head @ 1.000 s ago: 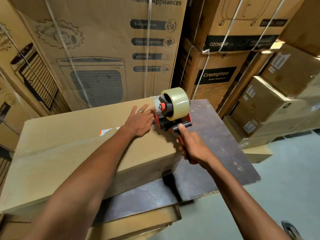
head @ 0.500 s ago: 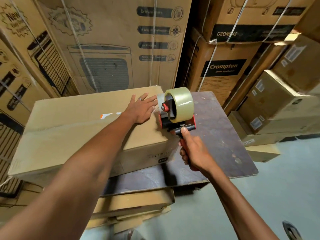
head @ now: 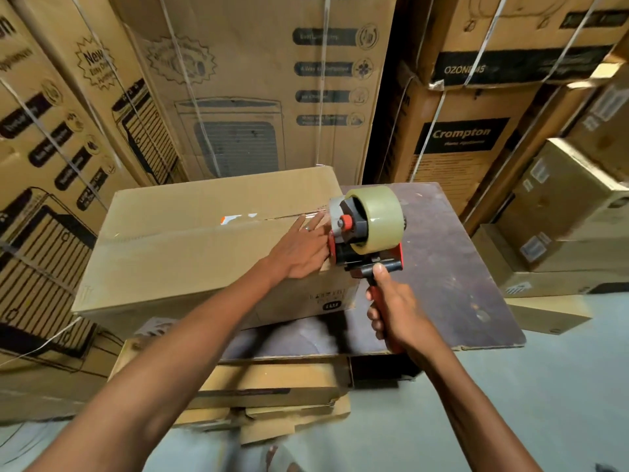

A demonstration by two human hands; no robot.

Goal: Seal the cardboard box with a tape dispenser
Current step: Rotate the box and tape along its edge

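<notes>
A closed cardboard box point(head: 190, 243) lies on a dark board point(head: 452, 267), which rests on a low stack of flattened cartons point(head: 272, 386) on the pale floor point(head: 544, 403). The box takes up the left part of the board, and its top seam runs lengthwise with a shiny strip of clear tape point(head: 163, 233) already along it. A small orange-and-white mark point(head: 235, 219) shows on the seam near the right end.

The person's left hand point(head: 301, 247) lies flat and spread on top of the box at its right end, fingers pointing toward the seam, a ring on one finger. It grips nothing; it only presses down.

The right hand point(head: 394, 308) is wrapped tightly around the red handle of a tape dispenser point(head: 366, 233), thumb up against the black crossbar. The dispenser stands at the right end of the box, its front edge just beside the left fingertips, with a fat roll of clear tape point(head: 377, 218) mounted on top. Whether the blade end touches the cardboard I cannot tell, since the hand and the frame hide it.

Tall strapped appliance boxes point(head: 255, 80) crowd the wall behind, and smaller cartons point(head: 561, 206) are stacked to the right.
</notes>
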